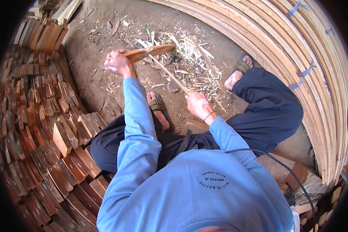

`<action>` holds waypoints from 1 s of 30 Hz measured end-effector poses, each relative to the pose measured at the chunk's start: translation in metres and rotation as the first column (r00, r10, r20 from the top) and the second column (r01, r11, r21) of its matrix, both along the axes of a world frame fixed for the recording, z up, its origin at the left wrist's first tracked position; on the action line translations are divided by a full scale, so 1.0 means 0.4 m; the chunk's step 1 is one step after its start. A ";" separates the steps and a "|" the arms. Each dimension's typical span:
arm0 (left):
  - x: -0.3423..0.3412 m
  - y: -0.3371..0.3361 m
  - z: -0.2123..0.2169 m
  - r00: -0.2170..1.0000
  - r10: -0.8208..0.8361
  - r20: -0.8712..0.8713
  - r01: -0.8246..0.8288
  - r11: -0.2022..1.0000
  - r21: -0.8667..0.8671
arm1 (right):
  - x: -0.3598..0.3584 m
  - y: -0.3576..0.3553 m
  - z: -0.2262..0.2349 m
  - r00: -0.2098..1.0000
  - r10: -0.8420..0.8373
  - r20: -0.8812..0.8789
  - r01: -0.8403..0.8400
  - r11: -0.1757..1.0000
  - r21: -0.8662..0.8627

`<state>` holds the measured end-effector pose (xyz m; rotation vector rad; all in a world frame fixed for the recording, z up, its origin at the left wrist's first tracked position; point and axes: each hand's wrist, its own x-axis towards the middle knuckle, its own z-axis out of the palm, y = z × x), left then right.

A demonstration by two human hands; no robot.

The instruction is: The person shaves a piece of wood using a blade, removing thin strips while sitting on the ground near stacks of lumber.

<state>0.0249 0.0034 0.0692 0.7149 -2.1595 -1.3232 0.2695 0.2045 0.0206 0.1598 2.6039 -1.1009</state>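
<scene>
My left hand [119, 63] is closed round one end of a flat brown piece of wood [158, 50], whose other end tapers to a point above the shavings. My right hand [200, 103] grips the near end of a long thin wooden stick [169, 73]. This stick slants up and left, and its far end meets the wood's near edge. I cannot make out whether it carries a blade there. Pale wood shavings [197, 75] lie heaped on the dirt below and to the right of the piece of wood.
Stacked wooden blocks [38, 143] fill the left side. Long bundled wood strips [297, 58] curve along the right, tied with blue bands [306, 70]. My sandalled feet [239, 71] stand on the dirt floor [92, 77]. A black cable [286, 166] runs down at the lower right.
</scene>
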 end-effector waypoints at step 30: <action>0.008 -0.008 -0.010 1.000 0.027 0.017 -0.027 1.000 0.011 | -0.010 0.008 0.067 0.999 0.005 -0.050 -0.010 0.996 -0.091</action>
